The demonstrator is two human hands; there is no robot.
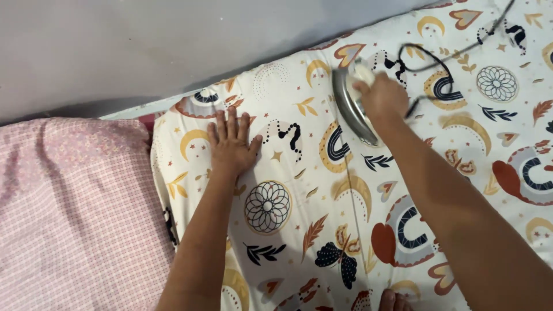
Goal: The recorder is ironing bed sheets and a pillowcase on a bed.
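A white patterned sheet with moons, rainbows and leaves lies spread flat. My left hand presses palm-down on it near its left edge, fingers together and pointing away from me. My right hand grips the handle of a clothes iron, which rests tilted on the sheet farther up and to the right. The iron's metal soleplate shows on its left side. Its black cord runs off toward the upper right corner.
A pink checked cloth covers the surface left of the sheet. A grey wall runs along the far edge. A toe shows at the bottom edge.
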